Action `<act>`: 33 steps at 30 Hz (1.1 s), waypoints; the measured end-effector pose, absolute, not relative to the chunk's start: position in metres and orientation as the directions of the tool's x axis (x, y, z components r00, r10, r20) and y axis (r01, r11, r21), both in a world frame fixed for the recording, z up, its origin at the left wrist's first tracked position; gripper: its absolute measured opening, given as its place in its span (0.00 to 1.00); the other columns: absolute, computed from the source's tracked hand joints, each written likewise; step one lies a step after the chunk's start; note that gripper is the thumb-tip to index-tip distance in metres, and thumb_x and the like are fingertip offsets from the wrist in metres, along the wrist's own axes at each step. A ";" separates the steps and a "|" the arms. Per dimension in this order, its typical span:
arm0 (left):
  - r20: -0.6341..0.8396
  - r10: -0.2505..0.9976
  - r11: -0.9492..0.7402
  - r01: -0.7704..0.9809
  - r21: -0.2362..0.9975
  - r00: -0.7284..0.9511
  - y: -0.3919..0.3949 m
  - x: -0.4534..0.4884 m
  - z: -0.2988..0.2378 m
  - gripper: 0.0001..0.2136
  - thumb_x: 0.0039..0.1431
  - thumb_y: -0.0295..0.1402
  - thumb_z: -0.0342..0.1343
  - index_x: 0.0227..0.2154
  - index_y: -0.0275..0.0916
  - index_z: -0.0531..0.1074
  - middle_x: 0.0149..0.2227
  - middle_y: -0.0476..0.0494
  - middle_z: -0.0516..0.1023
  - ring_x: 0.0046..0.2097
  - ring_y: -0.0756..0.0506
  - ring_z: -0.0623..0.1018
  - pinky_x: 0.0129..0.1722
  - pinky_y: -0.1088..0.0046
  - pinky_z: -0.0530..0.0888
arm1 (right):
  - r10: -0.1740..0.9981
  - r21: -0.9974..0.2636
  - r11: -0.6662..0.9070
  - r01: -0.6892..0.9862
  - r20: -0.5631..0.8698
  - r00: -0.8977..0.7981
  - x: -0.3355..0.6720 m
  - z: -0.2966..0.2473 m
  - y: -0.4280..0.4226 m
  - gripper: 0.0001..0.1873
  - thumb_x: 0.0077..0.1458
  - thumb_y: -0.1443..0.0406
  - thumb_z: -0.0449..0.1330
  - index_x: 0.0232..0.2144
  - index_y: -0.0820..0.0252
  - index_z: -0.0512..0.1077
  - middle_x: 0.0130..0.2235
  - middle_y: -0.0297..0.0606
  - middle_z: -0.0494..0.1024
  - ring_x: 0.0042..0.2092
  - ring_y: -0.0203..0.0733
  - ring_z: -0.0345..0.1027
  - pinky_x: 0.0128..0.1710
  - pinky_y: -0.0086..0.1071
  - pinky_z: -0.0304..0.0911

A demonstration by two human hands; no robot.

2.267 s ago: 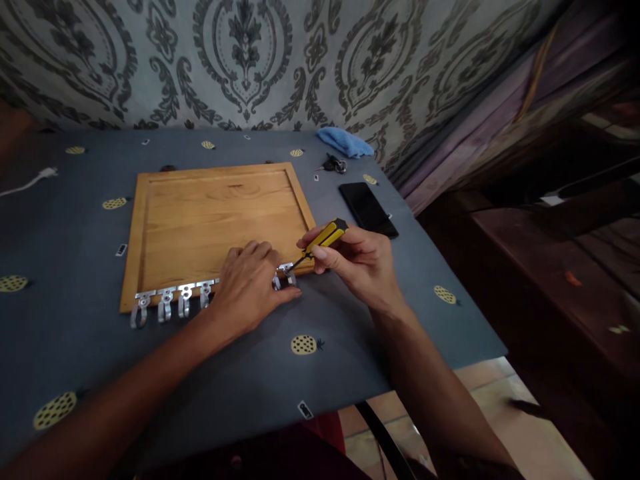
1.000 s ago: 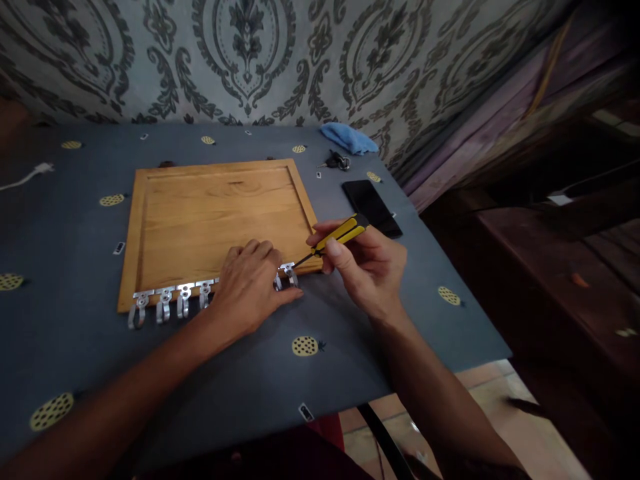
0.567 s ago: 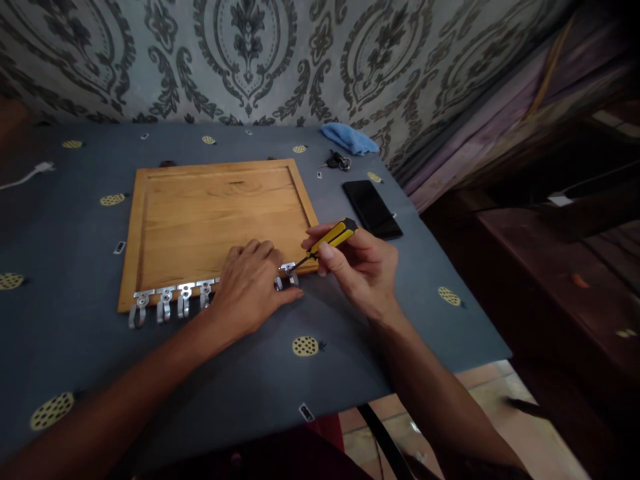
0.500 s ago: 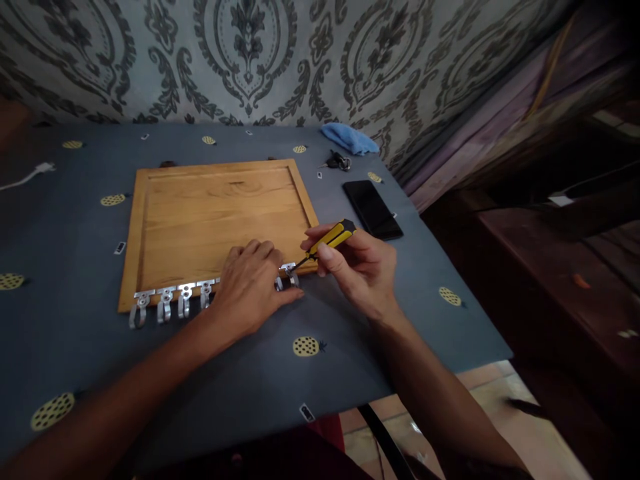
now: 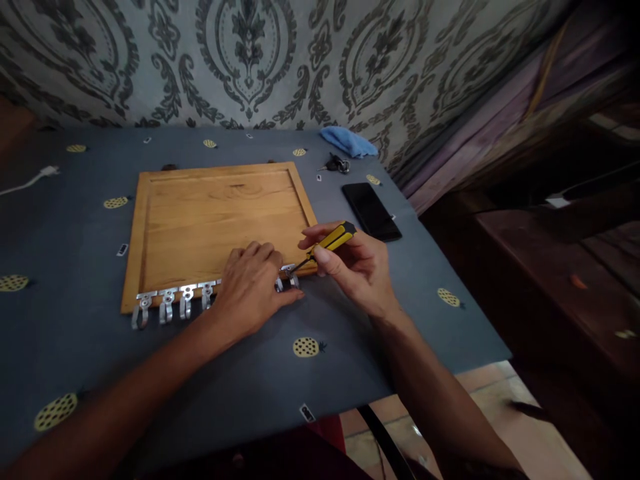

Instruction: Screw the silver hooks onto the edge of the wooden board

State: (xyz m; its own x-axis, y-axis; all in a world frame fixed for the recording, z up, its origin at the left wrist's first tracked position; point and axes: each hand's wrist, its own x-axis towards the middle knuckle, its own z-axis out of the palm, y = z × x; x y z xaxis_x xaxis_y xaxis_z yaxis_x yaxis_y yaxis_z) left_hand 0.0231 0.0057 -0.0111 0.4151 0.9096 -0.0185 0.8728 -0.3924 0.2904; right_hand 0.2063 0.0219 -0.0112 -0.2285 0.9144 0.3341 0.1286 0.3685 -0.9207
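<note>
A framed wooden board lies flat on the table, and a metal hook rail with several curved hooks runs along its near edge. My left hand grips the rail at that edge, fingers bent over the wood and thumb stretched out below the hooks; it hides the rail's middle. In my right hand is a yellow-and-black screwdriver, pinched by the handle between thumb and fingers. Its shaft slants down to the left, and the tip meets the rail at the rightmost hook.
Right of the board lies a black phone. Farther back are keys and a blue cloth. A white cable lies at the left on the pineapple-print tablecloth. Patterned fabric hangs behind the table.
Both hands stay in nearly the same place, with the screwdriver tip still at the rightmost hook. The right hand's fingers and wrist have shifted slightly left. The view has moved slightly.
</note>
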 end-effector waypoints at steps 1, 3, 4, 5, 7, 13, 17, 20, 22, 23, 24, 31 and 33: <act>-0.017 0.910 -0.392 0.874 0.288 0.414 0.005 0.024 -0.011 0.20 0.59 0.48 0.65 0.43 0.34 0.75 0.44 0.38 0.78 0.50 0.34 0.75 0.49 0.56 0.70 | 0.917 -0.924 0.360 0.130 0.325 -0.233 0.206 -0.012 0.023 0.17 0.61 0.52 0.65 0.43 0.58 0.79 0.39 0.38 0.82 0.34 0.36 0.74 0.29 0.28 0.69; -0.013 0.912 -0.391 0.878 0.276 0.410 0.005 0.024 -0.011 0.20 0.60 0.48 0.65 0.43 0.34 0.75 0.44 0.37 0.78 0.50 0.34 0.75 0.49 0.56 0.71 | 0.917 -0.929 0.348 0.124 0.310 -0.250 0.206 -0.013 0.025 0.18 0.60 0.51 0.65 0.41 0.59 0.78 0.35 0.36 0.81 0.31 0.34 0.71 0.28 0.28 0.69; -0.013 0.912 -0.392 0.879 0.271 0.411 0.006 0.023 -0.011 0.20 0.59 0.48 0.65 0.42 0.34 0.75 0.44 0.37 0.78 0.50 0.34 0.75 0.49 0.55 0.71 | 0.916 -0.932 0.343 0.115 0.305 -0.262 0.206 -0.013 0.025 0.18 0.60 0.51 0.65 0.40 0.60 0.78 0.33 0.35 0.80 0.29 0.33 0.70 0.27 0.28 0.68; -0.017 0.909 -0.397 0.876 0.274 0.417 0.006 0.021 -0.010 0.20 0.59 0.48 0.65 0.42 0.35 0.75 0.44 0.36 0.78 0.50 0.33 0.75 0.49 0.55 0.71 | 0.914 -0.935 0.341 0.101 0.305 -0.269 0.205 -0.014 0.026 0.18 0.60 0.50 0.65 0.39 0.60 0.78 0.32 0.34 0.80 0.27 0.32 0.69 0.26 0.27 0.68; -0.041 0.896 -0.406 0.852 0.331 0.443 0.010 0.014 -0.005 0.20 0.59 0.49 0.65 0.40 0.35 0.75 0.43 0.37 0.79 0.49 0.34 0.76 0.48 0.55 0.72 | 0.910 -0.936 0.343 0.082 0.309 -0.276 0.205 -0.014 0.027 0.18 0.60 0.50 0.65 0.39 0.60 0.78 0.32 0.34 0.80 0.26 0.31 0.67 0.25 0.27 0.67; 0.202 0.916 -0.377 0.571 0.729 0.347 0.022 -0.002 0.039 0.14 0.66 0.44 0.58 0.48 0.41 0.74 0.48 0.43 0.81 0.49 0.42 0.79 0.42 0.66 0.74 | 0.873 -0.878 0.446 0.171 0.386 -0.299 0.206 -0.013 0.030 0.17 0.61 0.51 0.64 0.36 0.59 0.78 0.31 0.33 0.79 0.27 0.32 0.67 0.29 0.29 0.66; 0.376 0.824 -0.553 0.464 0.692 0.423 0.022 0.017 0.060 0.12 0.64 0.37 0.60 0.49 0.42 0.75 0.46 0.46 0.80 0.48 0.45 0.78 0.47 0.68 0.74 | 0.832 -0.818 0.528 0.226 0.445 -0.332 0.208 -0.013 0.034 0.22 0.61 0.46 0.62 0.28 0.58 0.76 0.25 0.31 0.73 0.27 0.34 0.65 0.28 0.30 0.62; 0.381 0.772 -0.621 0.472 0.626 0.509 0.024 0.031 0.060 0.08 0.64 0.28 0.59 0.45 0.41 0.76 0.44 0.47 0.81 0.44 0.47 0.78 0.45 0.69 0.73 | 0.815 -0.796 0.557 0.236 0.470 -0.338 0.209 -0.014 0.037 0.25 0.61 0.46 0.62 0.24 0.59 0.75 0.25 0.31 0.73 0.28 0.35 0.65 0.30 0.31 0.61; 0.369 0.776 -0.618 0.497 0.610 0.511 0.027 0.034 0.057 0.06 0.64 0.26 0.57 0.41 0.40 0.76 0.40 0.48 0.81 0.41 0.47 0.78 0.43 0.69 0.72 | 0.803 -0.793 0.565 0.227 0.465 -0.373 0.211 -0.016 0.037 0.23 0.61 0.47 0.63 0.26 0.58 0.76 0.26 0.32 0.74 0.30 0.36 0.67 0.32 0.31 0.64; 0.358 0.785 -0.606 0.505 0.614 0.506 0.028 0.034 0.057 0.05 0.64 0.26 0.56 0.39 0.40 0.76 0.39 0.48 0.81 0.40 0.48 0.78 0.42 0.70 0.72 | 0.796 -0.798 0.560 0.225 0.442 -0.414 0.212 -0.018 0.037 0.21 0.61 0.48 0.64 0.29 0.58 0.77 0.29 0.33 0.76 0.32 0.37 0.69 0.34 0.32 0.66; 0.346 0.792 -0.594 0.507 0.624 0.503 0.030 0.033 0.056 0.05 0.64 0.26 0.56 0.39 0.40 0.76 0.38 0.49 0.82 0.39 0.48 0.78 0.40 0.70 0.71 | 0.788 -0.802 0.550 0.232 0.406 -0.463 0.215 -0.020 0.036 0.19 0.61 0.48 0.64 0.33 0.57 0.79 0.32 0.34 0.78 0.36 0.39 0.72 0.38 0.34 0.69; 0.318 0.782 -0.586 0.456 0.670 0.536 0.038 0.025 0.057 0.05 0.64 0.29 0.55 0.39 0.40 0.76 0.36 0.50 0.82 0.37 0.49 0.77 0.36 0.73 0.69 | 0.724 -0.652 0.615 0.444 0.242 -0.646 0.229 -0.046 0.029 0.29 0.55 0.49 0.70 0.52 0.62 0.77 0.56 0.52 0.75 0.61 0.57 0.66 0.60 0.56 0.65; 0.313 0.786 -0.581 0.462 0.670 0.534 0.039 0.025 0.057 0.05 0.64 0.30 0.55 0.39 0.41 0.76 0.36 0.50 0.82 0.37 0.49 0.78 0.35 0.73 0.69 | 0.720 -0.642 0.620 0.452 0.237 -0.652 0.230 -0.049 0.029 0.28 0.56 0.51 0.69 0.53 0.62 0.77 0.57 0.53 0.74 0.61 0.57 0.66 0.61 0.56 0.64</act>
State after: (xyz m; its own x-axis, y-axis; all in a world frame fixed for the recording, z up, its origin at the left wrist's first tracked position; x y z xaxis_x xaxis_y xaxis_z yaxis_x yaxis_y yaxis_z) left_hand 0.0248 0.0389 0.0565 0.5336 0.7857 0.3130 0.4621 -0.5808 0.6701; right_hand 0.2299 0.0292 -0.0491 -0.6524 0.7201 0.2365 0.4517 0.6200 -0.6415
